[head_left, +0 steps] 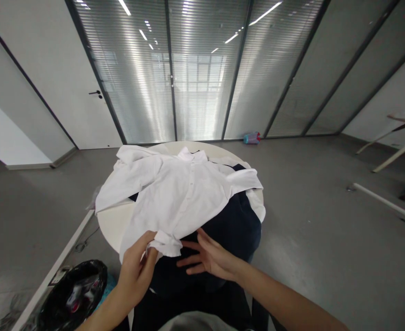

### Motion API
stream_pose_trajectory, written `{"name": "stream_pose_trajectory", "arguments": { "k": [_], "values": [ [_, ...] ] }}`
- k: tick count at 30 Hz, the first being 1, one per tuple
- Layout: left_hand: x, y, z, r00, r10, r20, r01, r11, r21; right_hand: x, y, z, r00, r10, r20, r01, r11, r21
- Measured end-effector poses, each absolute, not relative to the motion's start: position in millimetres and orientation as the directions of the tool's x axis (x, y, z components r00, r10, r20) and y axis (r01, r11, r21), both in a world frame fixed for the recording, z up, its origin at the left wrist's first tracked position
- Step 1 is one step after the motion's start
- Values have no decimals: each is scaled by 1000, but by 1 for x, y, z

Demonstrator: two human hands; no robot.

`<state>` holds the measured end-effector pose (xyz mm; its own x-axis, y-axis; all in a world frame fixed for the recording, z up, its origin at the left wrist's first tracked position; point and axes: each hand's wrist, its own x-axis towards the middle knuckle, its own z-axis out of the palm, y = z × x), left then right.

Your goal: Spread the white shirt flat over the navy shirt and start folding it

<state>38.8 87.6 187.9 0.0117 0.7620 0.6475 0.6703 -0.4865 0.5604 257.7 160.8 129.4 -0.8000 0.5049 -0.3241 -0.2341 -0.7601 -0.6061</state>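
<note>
The white shirt [178,193] lies spread, buttoned front up, on the round table [114,223], its collar at the table's far edge and its hem at the near edge, so its long axis runs straight away from the person. The left hand [138,269] has its fingers closed on the shirt's near hem corner. The right hand [207,257], fingers spread flat and holding nothing, rests just beside that corner on the dark garment [236,225] under the shirt.
</note>
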Motion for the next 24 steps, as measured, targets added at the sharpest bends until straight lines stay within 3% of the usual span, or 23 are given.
{"name": "stream_pose_trajectory", "arguments": {
  "k": [5, 9, 15, 19, 24],
  "values": [
    [31, 92, 190, -100, 750, 654, 685, -424, 592, 198, 166, 122, -688, 654, -315, -490, -739, -463],
    [25, 93, 191, -152, 741, 654, 664, -413, 623, 182, 175, 117, -483, 814, -322, -612, -577, -541],
    [24, 89, 192, -175, 758, 628, 628, -405, 664, 235, 182, 141, -337, 907, -254, -677, -421, -603],
    [27, 90, 197, -211, 758, 617, 602, -396, 693, 256, 169, 145, -445, 862, -243, -614, -491, -618],
    [26, 109, 224, -303, 735, 606, 589, -356, 725, 212, 154, 131, -671, 627, -395, -427, -763, -486]
  ]
}}
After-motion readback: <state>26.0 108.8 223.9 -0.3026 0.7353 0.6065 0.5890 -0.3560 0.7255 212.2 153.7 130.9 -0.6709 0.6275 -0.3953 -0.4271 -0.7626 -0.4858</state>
